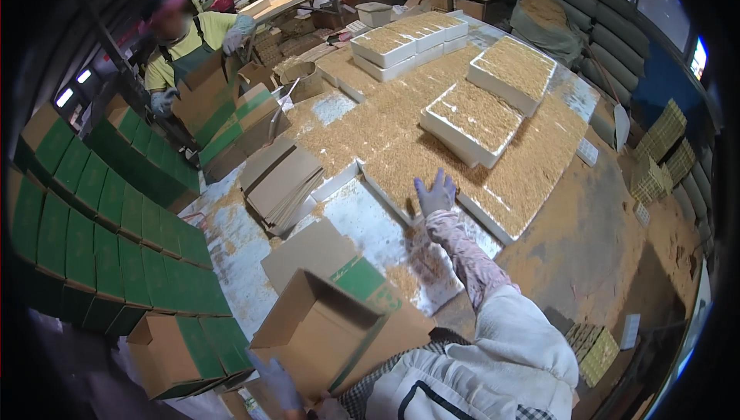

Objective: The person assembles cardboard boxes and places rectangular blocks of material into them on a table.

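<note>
My right hand [436, 193], in a pale purple glove, reaches forward with its fingers spread. It is over the near edge of shallow white foam trays [491, 217] filled with wood shavings or a similar tan material. Close to my body an open cardboard box [324, 333] with green printing tilts towards me, and its inside looks bare. My left hand [277, 382], gloved too, lies along the box's left outer side; whether its fingers grip the cardboard is unclear. A raised flap [312, 252] of cardboard stands beyond the box.
Folded cardboard sheets [280, 186] lie on the white table [364, 217]. Stacked foam trays [474, 125] rise at the middle. Green-printed boxes [110, 246] line the left. Across the table a person [193, 50] handles a cardboard box [208, 102]. A filled sack [543, 21] stands behind.
</note>
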`<action>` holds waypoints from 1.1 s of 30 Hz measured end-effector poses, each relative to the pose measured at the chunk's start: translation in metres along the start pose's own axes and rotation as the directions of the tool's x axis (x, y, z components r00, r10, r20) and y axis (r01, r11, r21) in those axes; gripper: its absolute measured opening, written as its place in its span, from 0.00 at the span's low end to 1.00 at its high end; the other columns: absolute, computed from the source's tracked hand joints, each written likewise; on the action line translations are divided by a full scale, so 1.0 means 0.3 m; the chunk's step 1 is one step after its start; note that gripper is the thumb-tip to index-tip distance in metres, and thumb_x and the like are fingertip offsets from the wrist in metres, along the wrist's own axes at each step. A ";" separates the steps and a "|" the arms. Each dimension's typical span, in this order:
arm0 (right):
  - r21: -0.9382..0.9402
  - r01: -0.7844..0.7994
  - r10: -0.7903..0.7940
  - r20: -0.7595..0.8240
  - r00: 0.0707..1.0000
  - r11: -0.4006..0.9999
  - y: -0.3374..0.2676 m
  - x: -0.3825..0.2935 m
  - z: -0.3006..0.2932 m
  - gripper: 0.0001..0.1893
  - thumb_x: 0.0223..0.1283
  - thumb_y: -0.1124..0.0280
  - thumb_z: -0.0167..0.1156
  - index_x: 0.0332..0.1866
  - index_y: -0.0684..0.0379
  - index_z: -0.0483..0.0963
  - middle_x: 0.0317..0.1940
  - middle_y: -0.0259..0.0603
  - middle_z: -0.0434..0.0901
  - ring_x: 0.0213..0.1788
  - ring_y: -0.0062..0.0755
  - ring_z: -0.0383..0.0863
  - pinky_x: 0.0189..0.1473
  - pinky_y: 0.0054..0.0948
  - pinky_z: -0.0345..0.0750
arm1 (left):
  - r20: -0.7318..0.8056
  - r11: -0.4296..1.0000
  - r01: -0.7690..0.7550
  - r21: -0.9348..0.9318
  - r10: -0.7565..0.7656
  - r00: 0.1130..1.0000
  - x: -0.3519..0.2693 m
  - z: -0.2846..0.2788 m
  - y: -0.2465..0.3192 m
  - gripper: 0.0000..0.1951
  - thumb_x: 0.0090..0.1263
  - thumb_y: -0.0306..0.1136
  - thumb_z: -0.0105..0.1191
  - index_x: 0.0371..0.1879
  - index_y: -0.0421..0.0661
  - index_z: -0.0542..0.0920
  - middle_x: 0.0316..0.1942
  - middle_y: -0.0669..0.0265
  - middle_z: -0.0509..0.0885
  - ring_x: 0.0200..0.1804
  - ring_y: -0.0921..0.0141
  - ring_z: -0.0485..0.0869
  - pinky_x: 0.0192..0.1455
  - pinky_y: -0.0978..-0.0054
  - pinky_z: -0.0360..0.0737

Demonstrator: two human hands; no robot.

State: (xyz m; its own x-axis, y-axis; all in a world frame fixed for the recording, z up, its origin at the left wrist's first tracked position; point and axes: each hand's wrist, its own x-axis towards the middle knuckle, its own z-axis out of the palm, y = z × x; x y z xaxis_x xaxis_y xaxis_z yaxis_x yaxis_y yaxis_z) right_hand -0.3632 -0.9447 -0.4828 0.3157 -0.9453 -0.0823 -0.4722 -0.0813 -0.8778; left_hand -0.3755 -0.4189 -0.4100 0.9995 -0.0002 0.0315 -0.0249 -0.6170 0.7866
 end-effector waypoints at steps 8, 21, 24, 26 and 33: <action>-0.509 0.501 -0.531 0.098 0.841 0.700 0.196 -0.097 0.003 0.40 0.64 0.41 0.45 0.71 0.63 0.52 0.72 0.57 0.48 0.74 0.55 0.42 0.74 0.46 0.40 | 0.007 0.939 0.187 -0.288 -0.193 0.981 0.006 -0.026 0.073 0.35 0.62 0.22 0.40 0.72 0.40 0.48 0.63 0.54 0.65 0.58 0.64 0.70 0.59 0.72 0.67; 0.679 -0.304 0.578 -0.215 0.787 0.668 0.203 0.088 0.240 0.45 0.34 0.59 0.80 0.52 0.64 0.55 0.49 0.51 0.65 0.47 0.40 0.68 0.53 0.36 0.69 | 0.080 0.979 0.142 -0.145 -0.132 0.988 0.078 -0.033 -0.020 0.33 0.62 0.25 0.43 0.70 0.35 0.53 0.67 0.49 0.62 0.64 0.61 0.66 0.65 0.71 0.62; 0.724 -0.264 0.428 -0.047 0.902 0.637 0.256 0.061 0.106 0.45 0.38 0.63 0.77 0.57 0.66 0.54 0.51 0.53 0.67 0.51 0.41 0.70 0.56 0.36 0.69 | 0.065 0.971 0.170 -0.170 -0.161 0.985 0.058 -0.036 0.019 0.32 0.63 0.25 0.41 0.70 0.35 0.53 0.67 0.50 0.62 0.64 0.61 0.67 0.66 0.70 0.61; 0.772 -0.284 0.241 0.173 0.955 0.569 0.240 -0.007 -0.029 0.39 0.42 0.67 0.74 0.58 0.68 0.60 0.51 0.53 0.72 0.51 0.39 0.74 0.56 0.34 0.72 | -0.002 0.985 0.143 -0.093 -0.144 0.990 0.034 -0.023 0.047 0.32 0.64 0.25 0.40 0.70 0.35 0.52 0.67 0.50 0.62 0.64 0.60 0.66 0.66 0.70 0.61; 0.695 -0.383 -0.238 0.621 0.747 0.609 -0.323 -0.344 -0.395 0.30 0.57 0.65 0.62 0.64 0.62 0.62 0.54 0.44 0.75 0.52 0.36 0.78 0.55 0.33 0.77 | 0.132 0.993 0.033 -0.111 -0.018 0.991 0.167 0.115 0.086 0.30 0.72 0.28 0.40 0.70 0.33 0.47 0.72 0.48 0.51 0.74 0.61 0.51 0.74 0.72 0.46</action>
State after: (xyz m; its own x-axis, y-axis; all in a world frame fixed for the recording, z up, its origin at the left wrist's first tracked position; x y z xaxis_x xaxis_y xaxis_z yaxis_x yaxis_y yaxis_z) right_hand -0.4475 -0.8767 -0.3333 0.8591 -0.4907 -0.1455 0.1633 0.5321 -0.8308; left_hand -0.3253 -0.4619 -0.4093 0.9936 -0.0930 -0.0643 0.0058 -0.5257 0.8507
